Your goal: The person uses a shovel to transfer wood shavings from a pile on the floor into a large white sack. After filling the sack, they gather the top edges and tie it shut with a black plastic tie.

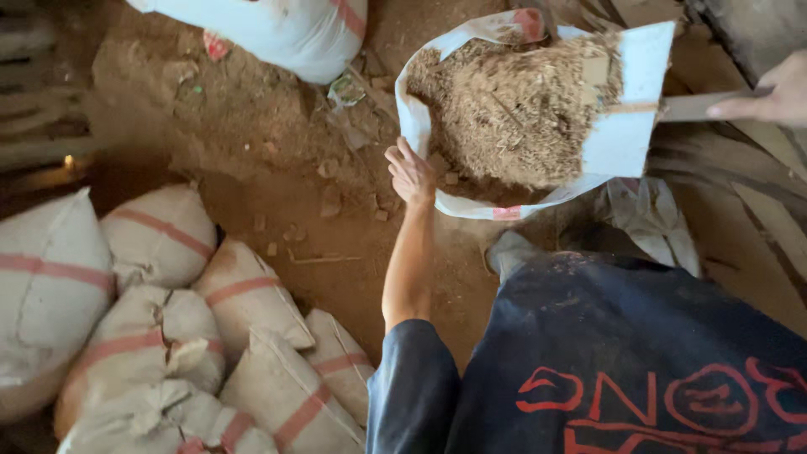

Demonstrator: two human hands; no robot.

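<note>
Tan, chaffy husk material (513,109) fills the mouth of a white woven plastic sack (471,206) standing on the earthen floor (277,193), as seen from the head camera. The left hand (410,175) is clamped on the sack's near rim, pulling it outward so the mouth stays wide. The right hand (769,92) is closed around the wooden handle of a flat white shovel blade (630,134), tilted over the opening so its load rests against the heap inside. Filled, red-striped sacks (168,319) lie stacked at lower left, well apart from the open one.
</note>
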